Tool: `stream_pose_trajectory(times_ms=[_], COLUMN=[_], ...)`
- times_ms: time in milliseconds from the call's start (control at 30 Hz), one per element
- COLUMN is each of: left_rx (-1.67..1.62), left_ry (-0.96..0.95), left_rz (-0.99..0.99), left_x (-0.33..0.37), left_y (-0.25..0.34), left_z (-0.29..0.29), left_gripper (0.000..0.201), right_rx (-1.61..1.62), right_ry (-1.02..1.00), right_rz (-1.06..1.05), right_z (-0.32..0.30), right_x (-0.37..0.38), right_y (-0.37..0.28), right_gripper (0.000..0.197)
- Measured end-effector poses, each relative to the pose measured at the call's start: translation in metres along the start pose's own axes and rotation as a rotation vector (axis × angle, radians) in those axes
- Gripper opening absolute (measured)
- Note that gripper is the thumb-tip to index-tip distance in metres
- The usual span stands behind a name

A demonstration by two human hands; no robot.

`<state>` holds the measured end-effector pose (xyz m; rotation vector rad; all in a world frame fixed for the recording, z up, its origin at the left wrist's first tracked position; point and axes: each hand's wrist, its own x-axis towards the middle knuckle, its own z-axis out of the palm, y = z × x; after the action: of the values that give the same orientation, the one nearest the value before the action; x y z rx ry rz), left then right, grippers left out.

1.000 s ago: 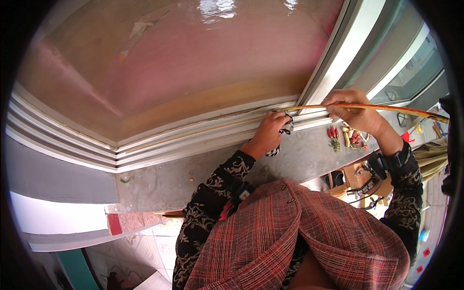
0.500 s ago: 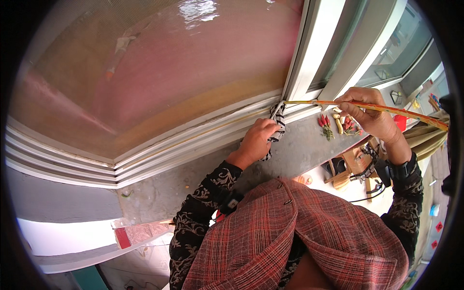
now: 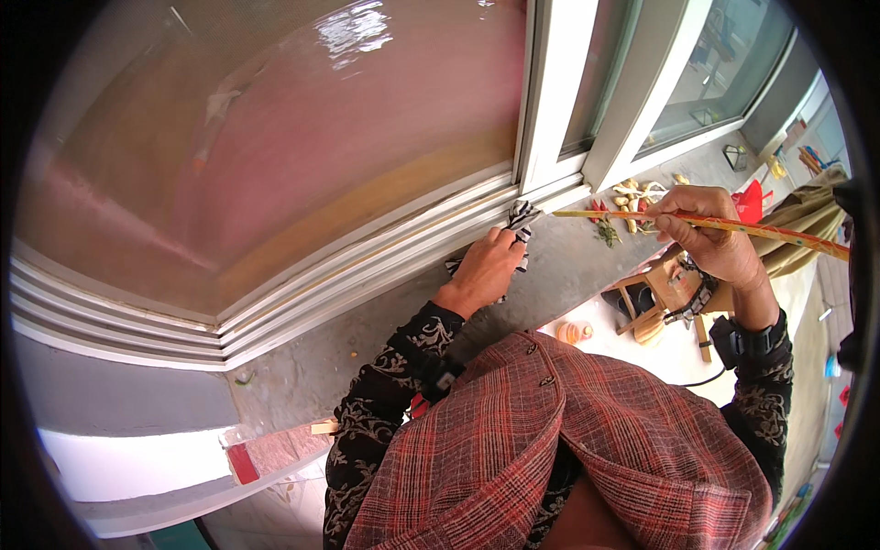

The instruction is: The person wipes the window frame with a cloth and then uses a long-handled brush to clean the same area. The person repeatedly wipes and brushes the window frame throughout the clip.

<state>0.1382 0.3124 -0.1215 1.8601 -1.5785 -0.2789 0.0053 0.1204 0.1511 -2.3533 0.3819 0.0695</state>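
Observation:
My left hand is closed on a black-and-white striped cloth, bunched at the edge of the white window track. Part of the cloth is hidden under the fingers. My right hand pinches a long, thin orange-and-red patterned stick between thumb and fingers. Its narrow yellowish tip points left and stops just short of the cloth, above the grey sill. The stick's thicker end runs out of sight at the right rim.
White sliding window frames rise beyond my hands. Red and pale root-like ornaments or vegetables lie on the sill near my right hand. Below the sill are a wooden stool-like piece and an orange-white round object. A red object sits farther right.
The stick's tip has come away from the track and the cloth, lower over the sill. My left hand has moved slightly left with the cloth. The whole view has shifted a little.

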Motion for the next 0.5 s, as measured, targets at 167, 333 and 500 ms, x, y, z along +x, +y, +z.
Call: stream_pose_trajectory(times_ms=[167,333,500], left_rx=[0.004,-0.035,0.141], left_ry=[-0.014,-0.048,-0.076], left_rz=[-0.063,-0.209,-0.139], left_x=[0.007,0.017,0.021], left_y=[0.004,0.009,0.003], left_z=[0.001,0.001,0.006], left_gripper=[0.061,0.077,0.045], right_rx=[0.051,0.012,0.075], right_ry=[0.054,0.053,0.069], right_rz=[0.026,0.025,0.026], right_z=[-0.001,-0.003,-0.002], right_x=[-0.016,-0.027,-0.038], right_y=[0.014,0.027,0.040], right_gripper=[0.012,0.012,0.015])
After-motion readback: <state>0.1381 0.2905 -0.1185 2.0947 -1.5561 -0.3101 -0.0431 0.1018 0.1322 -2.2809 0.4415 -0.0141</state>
